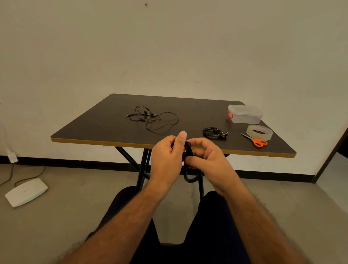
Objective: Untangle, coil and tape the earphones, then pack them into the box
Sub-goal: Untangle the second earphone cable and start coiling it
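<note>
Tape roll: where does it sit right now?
In the head view the tape roll lies on the table's right side, between the lidded plastic box behind it and the orange-handled scissors in front.

1. I count three sets of earphones: one loose tangle [152,118] on the table [99,126], one coiled bundle [215,132] near the tape, one bunch [188,153] between my hands.
2. One clear plastic box [244,114].
3. One roll of tape [259,132].
4. One pair of scissors [255,140].
5. One white device [26,192] on the floor.
</note>
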A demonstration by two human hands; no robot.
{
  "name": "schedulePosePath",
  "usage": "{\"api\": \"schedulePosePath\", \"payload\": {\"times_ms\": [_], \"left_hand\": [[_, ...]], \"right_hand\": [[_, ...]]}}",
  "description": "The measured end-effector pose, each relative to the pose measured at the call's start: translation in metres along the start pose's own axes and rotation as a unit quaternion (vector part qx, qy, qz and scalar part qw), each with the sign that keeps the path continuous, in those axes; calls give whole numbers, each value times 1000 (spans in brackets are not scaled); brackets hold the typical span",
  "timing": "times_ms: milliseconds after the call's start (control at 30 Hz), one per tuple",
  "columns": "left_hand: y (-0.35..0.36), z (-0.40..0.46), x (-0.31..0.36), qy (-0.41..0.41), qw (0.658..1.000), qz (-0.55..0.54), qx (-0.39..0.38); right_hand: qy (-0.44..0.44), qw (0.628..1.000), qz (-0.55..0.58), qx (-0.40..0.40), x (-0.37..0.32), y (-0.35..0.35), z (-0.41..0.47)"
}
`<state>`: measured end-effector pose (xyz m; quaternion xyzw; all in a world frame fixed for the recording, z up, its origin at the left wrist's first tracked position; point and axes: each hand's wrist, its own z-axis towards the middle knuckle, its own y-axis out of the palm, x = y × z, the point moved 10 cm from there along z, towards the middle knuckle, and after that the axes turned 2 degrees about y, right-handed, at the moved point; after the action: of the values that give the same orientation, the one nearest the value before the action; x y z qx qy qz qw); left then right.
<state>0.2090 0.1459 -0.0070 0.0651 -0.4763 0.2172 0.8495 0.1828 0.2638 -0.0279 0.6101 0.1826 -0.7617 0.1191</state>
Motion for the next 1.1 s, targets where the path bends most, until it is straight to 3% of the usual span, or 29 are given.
{"api": "schedulePosePath", "payload": {"times_ms": [333,500,600,800,1000,1100], "left_hand": [[6,1,-3,14,999,48,-15],[8,4,-5,14,999,27,-25],[16,8,-14,-14,997,-26,-69],[25,13,-24,-80,985,-109,-111],[34,31,-54,-177,967,-137,-123],[39,45,-68,-196,966,-98,-135]], "right_hand": [[-1,997,-38,63,8,-11,5],[-6,999,13,29,7,-7,3],[-13,1000,-1,6,5,-5,6],[-23,998,-37,37,-1,-17,27],[-23,993,-84,76,6,-25,49],[-11,989,-105,100,13,-33,66]]}}
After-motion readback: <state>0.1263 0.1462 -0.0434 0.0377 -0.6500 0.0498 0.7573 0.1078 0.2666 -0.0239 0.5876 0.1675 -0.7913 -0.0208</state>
